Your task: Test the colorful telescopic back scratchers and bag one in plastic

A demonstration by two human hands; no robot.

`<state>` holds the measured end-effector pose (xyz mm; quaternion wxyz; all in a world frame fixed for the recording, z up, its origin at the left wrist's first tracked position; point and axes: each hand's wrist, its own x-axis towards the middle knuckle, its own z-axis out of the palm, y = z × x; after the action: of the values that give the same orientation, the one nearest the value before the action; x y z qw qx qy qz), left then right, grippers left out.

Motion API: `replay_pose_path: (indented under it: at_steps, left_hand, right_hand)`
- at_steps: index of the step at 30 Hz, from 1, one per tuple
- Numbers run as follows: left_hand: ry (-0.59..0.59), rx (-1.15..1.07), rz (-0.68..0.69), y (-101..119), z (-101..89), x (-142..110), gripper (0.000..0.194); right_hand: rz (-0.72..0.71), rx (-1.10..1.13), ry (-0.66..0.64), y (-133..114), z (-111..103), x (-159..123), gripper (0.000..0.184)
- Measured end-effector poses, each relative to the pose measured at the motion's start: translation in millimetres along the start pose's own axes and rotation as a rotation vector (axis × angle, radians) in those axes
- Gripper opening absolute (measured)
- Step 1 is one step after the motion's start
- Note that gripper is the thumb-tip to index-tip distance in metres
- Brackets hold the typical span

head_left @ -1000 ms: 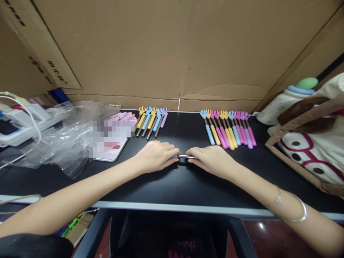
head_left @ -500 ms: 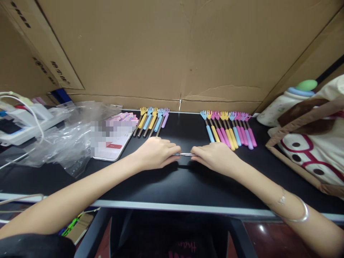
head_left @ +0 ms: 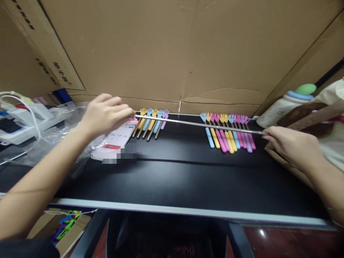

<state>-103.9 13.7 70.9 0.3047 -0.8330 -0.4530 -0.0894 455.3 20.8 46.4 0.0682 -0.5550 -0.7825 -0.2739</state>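
Note:
A thin silver telescopic back scratcher rod [head_left: 193, 124] is stretched out long above the black table, sloping slightly down to the right. My left hand [head_left: 109, 113] is closed around its left end, over the phone and plastic bag. At the right end, my right hand [head_left: 294, 145] pinches it near the cloth bag; both ends are hidden in my fingers. Beneath the rod lie two rows of back scratchers with small claw heads. The left row [head_left: 152, 123] has bare metal rods toward me; the right row [head_left: 228, 138] has coloured handles toward me.
A phone [head_left: 118, 138] showing a timer lies left of the left row, beside a crumpled clear plastic bag [head_left: 70, 139]. A white power strip [head_left: 34, 123] with cables stands far left. A bottle [head_left: 279, 107] and a cloth bag [head_left: 331, 143] are at right; cardboard [head_left: 172, 53] walls the back.
My hands have moved far apart, left hand up and left, right hand to the right. The short metal piece between them has been drawn out into a long rod.

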Motion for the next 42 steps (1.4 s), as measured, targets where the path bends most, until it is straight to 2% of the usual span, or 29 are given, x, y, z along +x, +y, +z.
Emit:
replay_pose_path:
  at_steps: [3, 6, 10, 15, 19, 22, 24, 26, 28, 31, 34, 37, 40, 42]
  left_hand:
    - [0.074, 0.053, -0.1, -29, 2.0, -23, 0.046]
    - [0.167, 0.074, -0.131, -46, 12.3, -43, 0.046]
    - [0.162, 0.161, -0.103, -45, 29.1, -57, 0.038]
    - [0.205, 0.246, -0.022, -39, 42.3, -62, 0.023]
    - [0.272, 0.231, 0.078, -40, 45.3, -57, 0.024]
    - [0.367, 0.212, 0.213, -21, 40.6, -39, 0.025]
    - [0.378, 0.227, 0.265, 7, 33.6, -19, 0.023]
    - [0.443, 0.186, 0.293, 42, 24.8, 2, 0.025]
    - [0.399, 0.117, 0.296, 76, 16.0, 19, 0.027]
    - [0.378, 0.0, 0.215, 111, 5.3, 30, 0.025]
    - [0.37, -0.12, 0.215, 129, -1.2, 29, 0.024]
    - [0.375, -0.127, 0.23, 138, -4.1, 29, 0.022]
    - [0.375, -0.074, 0.259, 130, -2.6, 30, 0.022]
    - [0.373, -0.022, 0.263, 111, 1.6, 27, 0.023]
  right_hand:
    - [0.042, 0.049, -0.078, 25, 8, -10, 0.074]
    - [0.041, -0.006, 0.03, 27, 11, -16, 0.07]
    - [-0.028, -0.08, 0.107, 13, 13, -17, 0.051]
    - [-0.052, -0.205, 0.102, 9, 12, -17, 0.039]
    - [-0.112, -0.256, 0.032, 0, 0, -17, 0.03]
    - [-0.158, -0.207, 0.01, -38, -15, -6, 0.026]
    - [-0.211, -0.168, 0.067, -77, -25, 7, 0.025]
    - [-0.279, -0.09, 0.149, -119, -34, 22, 0.029]
    - [-0.326, -0.037, 0.183, -154, -42, 34, 0.034]
    - [-0.347, -0.012, 0.247, -187, -57, 41, 0.035]
    - [-0.401, -0.011, 0.261, -206, -68, 39, 0.031]
    - [-0.404, -0.015, 0.326, -219, -68, 37, 0.031]
    - [-0.427, 0.0, 0.409, -213, -58, 39, 0.035]
    - [-0.415, -0.025, 0.417, -193, -48, 40, 0.038]
